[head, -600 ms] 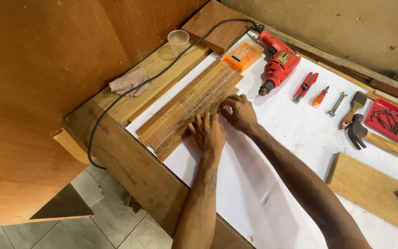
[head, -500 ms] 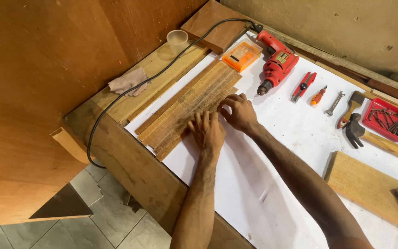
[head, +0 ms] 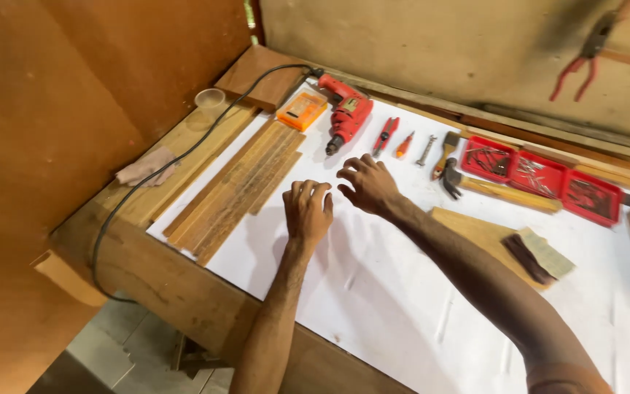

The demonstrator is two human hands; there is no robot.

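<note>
Three red trays [head: 541,174] holding screws, hands [head: 308,211] empty

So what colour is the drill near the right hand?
Red with a black cord, in the head view: drill, beyond the right hand.

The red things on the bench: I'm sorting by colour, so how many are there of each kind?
Red electric drill: 1
Red parts trays: 3
Red-handled pliers on the bench: 1
Total: 5
Both hands, left and right, are empty.
</note>
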